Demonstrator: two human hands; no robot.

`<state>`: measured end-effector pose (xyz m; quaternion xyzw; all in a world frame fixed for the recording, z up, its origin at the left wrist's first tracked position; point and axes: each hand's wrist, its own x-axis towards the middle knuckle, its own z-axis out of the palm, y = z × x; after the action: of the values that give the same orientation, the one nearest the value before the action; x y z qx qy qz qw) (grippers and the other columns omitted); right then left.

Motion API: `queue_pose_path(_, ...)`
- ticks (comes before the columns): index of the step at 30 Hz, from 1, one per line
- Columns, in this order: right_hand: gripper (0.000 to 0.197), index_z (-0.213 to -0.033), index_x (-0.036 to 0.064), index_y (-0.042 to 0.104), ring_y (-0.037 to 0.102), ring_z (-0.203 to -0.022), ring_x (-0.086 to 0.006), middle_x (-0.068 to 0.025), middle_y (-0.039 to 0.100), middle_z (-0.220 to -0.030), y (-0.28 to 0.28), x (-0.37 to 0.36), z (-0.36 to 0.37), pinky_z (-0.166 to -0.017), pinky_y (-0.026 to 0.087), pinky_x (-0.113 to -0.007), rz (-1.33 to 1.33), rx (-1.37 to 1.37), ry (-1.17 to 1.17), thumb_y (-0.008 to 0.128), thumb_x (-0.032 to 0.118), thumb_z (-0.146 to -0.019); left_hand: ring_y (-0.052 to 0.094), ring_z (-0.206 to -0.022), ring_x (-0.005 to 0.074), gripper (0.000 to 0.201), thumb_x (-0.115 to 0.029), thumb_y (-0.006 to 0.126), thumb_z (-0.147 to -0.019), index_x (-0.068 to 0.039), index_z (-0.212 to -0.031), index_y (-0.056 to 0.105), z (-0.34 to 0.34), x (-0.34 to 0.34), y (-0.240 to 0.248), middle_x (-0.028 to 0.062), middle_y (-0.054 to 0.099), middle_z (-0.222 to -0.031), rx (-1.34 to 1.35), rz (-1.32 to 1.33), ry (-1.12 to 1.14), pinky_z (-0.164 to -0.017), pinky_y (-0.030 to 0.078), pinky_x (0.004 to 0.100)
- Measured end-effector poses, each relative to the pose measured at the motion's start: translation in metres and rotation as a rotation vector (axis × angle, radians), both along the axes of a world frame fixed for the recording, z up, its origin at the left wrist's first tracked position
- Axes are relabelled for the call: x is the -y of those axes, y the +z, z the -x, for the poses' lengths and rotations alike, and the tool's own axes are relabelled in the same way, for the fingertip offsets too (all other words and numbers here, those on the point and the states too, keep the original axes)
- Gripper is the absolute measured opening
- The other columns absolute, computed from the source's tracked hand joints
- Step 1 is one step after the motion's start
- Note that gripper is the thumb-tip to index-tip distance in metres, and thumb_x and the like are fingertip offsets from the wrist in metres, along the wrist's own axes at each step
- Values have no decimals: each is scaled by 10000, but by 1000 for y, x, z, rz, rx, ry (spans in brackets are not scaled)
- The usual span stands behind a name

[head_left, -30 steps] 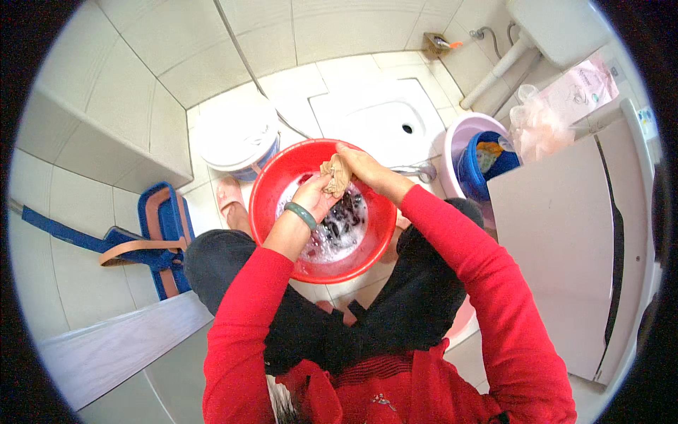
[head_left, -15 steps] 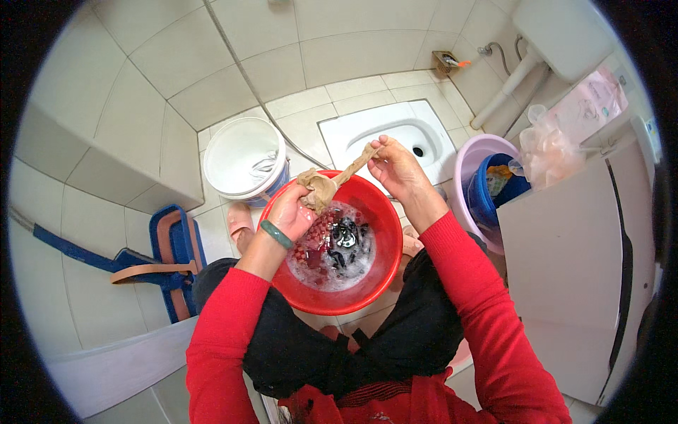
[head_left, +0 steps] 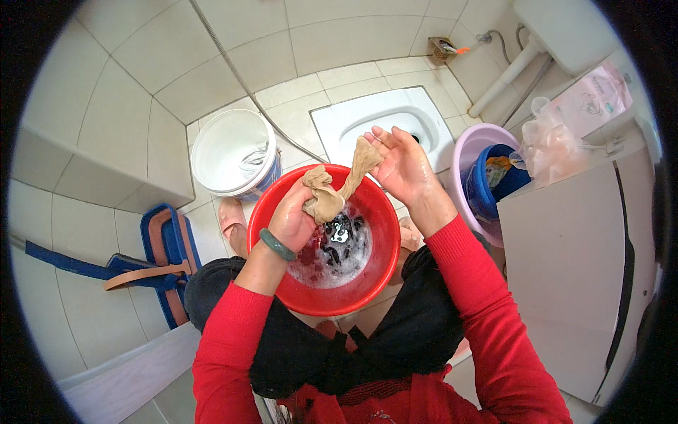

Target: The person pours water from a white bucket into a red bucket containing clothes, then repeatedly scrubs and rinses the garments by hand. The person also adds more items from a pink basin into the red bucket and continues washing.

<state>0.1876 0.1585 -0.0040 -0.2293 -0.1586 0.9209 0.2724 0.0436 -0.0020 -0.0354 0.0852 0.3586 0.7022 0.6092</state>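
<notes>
A wet, thin beige stocking (head_left: 325, 201) stretches between my hands above a red basin (head_left: 276, 291). My left hand (head_left: 291, 220), with a green bangle at its wrist, is closed around the bunched part. At the other end, my right hand (head_left: 407, 168) is turned palm up with its fingers partly stretched, and the stocking's end lies at its fingertips. How firmly those fingers pinch it is hard to see. Below, dark clothing (head_left: 337, 237) soaks in the basin's foamy water.
To the left of the basin is a white bucket (head_left: 200, 160) with something pale inside. A squat toilet (head_left: 326, 123) lies beyond it. On the right stand a lilac tub (head_left: 462, 159) holding a blue bucket (head_left: 474, 191), and a white cabinet (head_left: 565, 268). A blue-and-pink dustpan-like tool (head_left: 152, 233) leans at left.
My right hand has turned more palm up and its fingers have spread. The stocking's twisted end has loosened and widened. My left hand still grips the bunched part, and more dark clothing shows below.
</notes>
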Motion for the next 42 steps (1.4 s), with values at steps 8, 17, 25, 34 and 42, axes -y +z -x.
queue_pose_path(8,235,-1002,21,565,549,-832,-113,-48,583,-921,-6,39,14,-731,457,-270,-536,289,371,533,228,-894,584,-873,160,249,-91,400,-879,-13,-1088,512,-4,2,8,75,601,-940,-186,-42,-167,-801,474,290)
queue_pose_path(17,212,-1045,25,544,541,-788,-142,-43,566,-910,-17,13,10,-715,469,-289,-446,332,-76,532,154,-877,550,-776,97,227,-239,504,-910,-39,-1007,552,-1,10,-1,34,585,-858,-259,40,-170,-698,451,228)
queue_pose_path(25,189,-1048,132,530,489,-607,-105,-5,518,-829,-15,-25,-14,-571,433,-277,-282,276,-238,534,247,-899,495,-642,62,281,-265,501,-922,-49,-1097,535,3,18,6,11,569,-838,-325,104,-391,-549,426,192)
queue_pose_path(34,269,-1137,63,540,489,-626,-98,-5,516,-846,-4,-22,-16,-569,443,-260,-247,259,-129,499,144,-884,544,-712,97,277,-279,452,-937,-53,-1064,550,9,17,-3,34,595,-882,-215,229,-145,-583,441,220)
queue_pose_path(42,287,-1111,32,548,512,-719,-118,-27,534,-883,3,-7,-13,-627,448,-256,-382,177,91,488,84,-834,569,-766,122,179,-97,445,-880,-23,-999,557,11,15,-26,59,609,-907,-343,240,-196,-687,464,255)
